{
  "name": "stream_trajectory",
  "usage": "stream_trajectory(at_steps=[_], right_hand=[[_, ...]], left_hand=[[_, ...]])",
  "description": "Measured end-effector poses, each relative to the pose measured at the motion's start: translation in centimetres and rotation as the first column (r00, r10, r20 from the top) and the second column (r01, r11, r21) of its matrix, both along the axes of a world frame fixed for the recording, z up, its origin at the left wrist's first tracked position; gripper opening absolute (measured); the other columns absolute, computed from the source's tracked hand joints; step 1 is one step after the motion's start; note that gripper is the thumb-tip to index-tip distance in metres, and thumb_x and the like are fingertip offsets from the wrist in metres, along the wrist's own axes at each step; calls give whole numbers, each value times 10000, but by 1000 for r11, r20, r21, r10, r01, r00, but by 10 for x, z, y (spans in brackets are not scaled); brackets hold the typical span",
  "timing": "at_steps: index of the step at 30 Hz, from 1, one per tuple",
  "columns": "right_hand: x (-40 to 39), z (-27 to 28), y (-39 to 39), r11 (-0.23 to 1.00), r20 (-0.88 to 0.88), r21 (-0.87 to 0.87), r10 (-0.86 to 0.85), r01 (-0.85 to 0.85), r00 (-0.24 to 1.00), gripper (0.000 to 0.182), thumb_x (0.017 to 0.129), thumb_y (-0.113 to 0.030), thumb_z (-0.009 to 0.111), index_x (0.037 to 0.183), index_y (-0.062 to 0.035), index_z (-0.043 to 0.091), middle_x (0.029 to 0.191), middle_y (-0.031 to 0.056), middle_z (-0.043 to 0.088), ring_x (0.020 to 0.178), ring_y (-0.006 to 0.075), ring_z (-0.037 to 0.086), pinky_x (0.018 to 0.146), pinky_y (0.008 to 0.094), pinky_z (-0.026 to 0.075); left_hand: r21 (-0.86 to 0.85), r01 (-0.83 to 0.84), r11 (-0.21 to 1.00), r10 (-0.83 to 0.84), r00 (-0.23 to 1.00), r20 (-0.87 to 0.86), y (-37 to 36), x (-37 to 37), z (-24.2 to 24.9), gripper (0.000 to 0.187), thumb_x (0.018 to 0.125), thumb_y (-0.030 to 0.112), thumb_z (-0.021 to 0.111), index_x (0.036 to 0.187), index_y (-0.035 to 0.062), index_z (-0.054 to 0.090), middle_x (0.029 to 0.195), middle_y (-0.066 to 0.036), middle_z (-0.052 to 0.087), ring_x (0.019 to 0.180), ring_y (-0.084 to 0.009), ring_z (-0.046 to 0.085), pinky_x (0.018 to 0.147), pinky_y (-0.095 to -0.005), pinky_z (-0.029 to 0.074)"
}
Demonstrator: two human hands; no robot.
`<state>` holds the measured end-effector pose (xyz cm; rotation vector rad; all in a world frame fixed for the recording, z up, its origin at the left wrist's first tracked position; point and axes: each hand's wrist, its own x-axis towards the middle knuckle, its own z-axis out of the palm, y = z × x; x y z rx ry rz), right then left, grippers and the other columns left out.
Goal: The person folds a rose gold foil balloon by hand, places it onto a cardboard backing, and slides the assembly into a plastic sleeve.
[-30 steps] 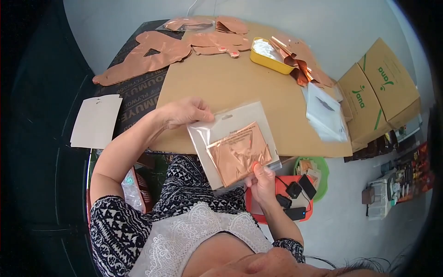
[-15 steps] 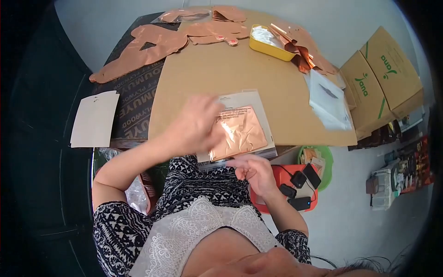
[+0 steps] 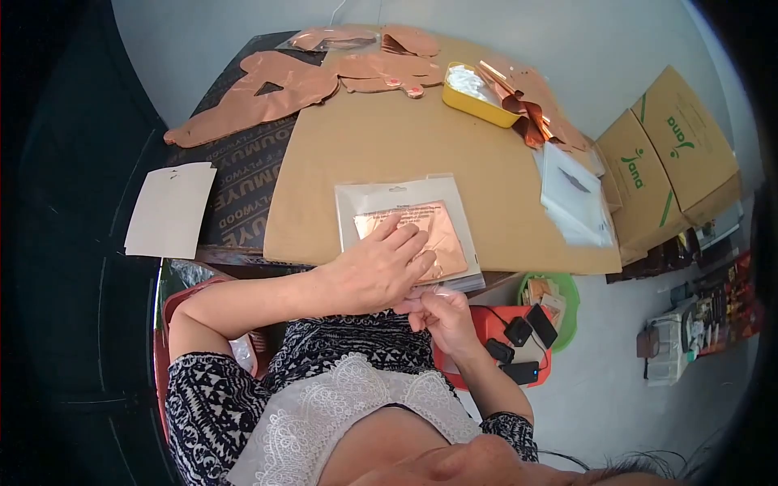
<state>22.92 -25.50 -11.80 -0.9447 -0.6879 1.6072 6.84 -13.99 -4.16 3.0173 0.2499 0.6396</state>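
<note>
A clear plastic pack (image 3: 348, 194) with a pale card and a hanging slot lies at the near edge of the brown board. Inside it shows a shiny copper-coloured sheet (image 3: 442, 235) under dark print. My left hand (image 3: 377, 267) rests over the pack's lower left part, palm down, its fingers apart. Just below the near edge, my right hand (image 3: 444, 320) has its thumb and fingers pinched on the clear plastic edge of the pack. The two hands are close together there, and the left thumb is partly hidden.
Brown board (image 3: 381, 138) covers the table. Copper-coloured cut shapes (image 3: 284, 85) lie along the back. A yellow tray (image 3: 478, 107) holds white material. Clear sleeves (image 3: 571, 194) and cartons (image 3: 681, 146) are at right, pale cards (image 3: 170, 211) at left, a red stool (image 3: 486, 324) with black devices below.
My left hand has come down and right onto the pack from a blurred position above its left side. My right hand has closed on the plastic edge. The view has shifted slightly.
</note>
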Motion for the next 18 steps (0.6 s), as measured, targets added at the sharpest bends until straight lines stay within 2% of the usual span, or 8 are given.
stream_trajectory(at_steps=[4,7,12,16,18], right_hand=[[2,-1,2,1000,21,-15,22,-22,1000,248,919,-137,483,1001,51,623,871,207,690,568,144,574,520,244,439],[2,2,3,999,26,-32,29,-28,999,244,921,-141,486,984,51,621,870,212,690,571,148,577,517,246,441],[2,-1,3,999,-1,-34,42,-42,999,252,925,-147,483,1002,57,609,882,217,690,576,149,579,514,252,444],[1,-6,4,999,-60,-24,41,-43,997,233,924,-140,494,1013,48,596,845,171,676,599,160,587,529,259,450],[-4,-8,4,1000,-112,-1,21,-21,993,222,922,-131,508,998,57,599,847,148,657,608,177,594,539,268,461]], left_hand=[[-25,-18,1000,17,1000,-22,0,-2,1,556,649,195,708,1113,-17,487,1100,-181,505,1054,-341,498,942,-471,378],[40,-46,998,44,998,51,0,0,-1,419,693,219,636,1012,-31,531,951,-152,530,921,-296,512,862,-417,395],[-13,-61,998,61,996,62,-1,-1,0,439,680,237,658,1003,-29,526,966,-156,528,932,-299,505,851,-406,398],[5,-58,998,57,995,78,0,0,-5,458,669,249,673,1001,-28,521,975,-163,528,944,-307,508,850,-403,401],[-74,-67,995,71,997,43,-1,-2,-5,510,652,194,699,1069,-19,496,1068,-182,513,1010,-336,502,889,-423,403]])
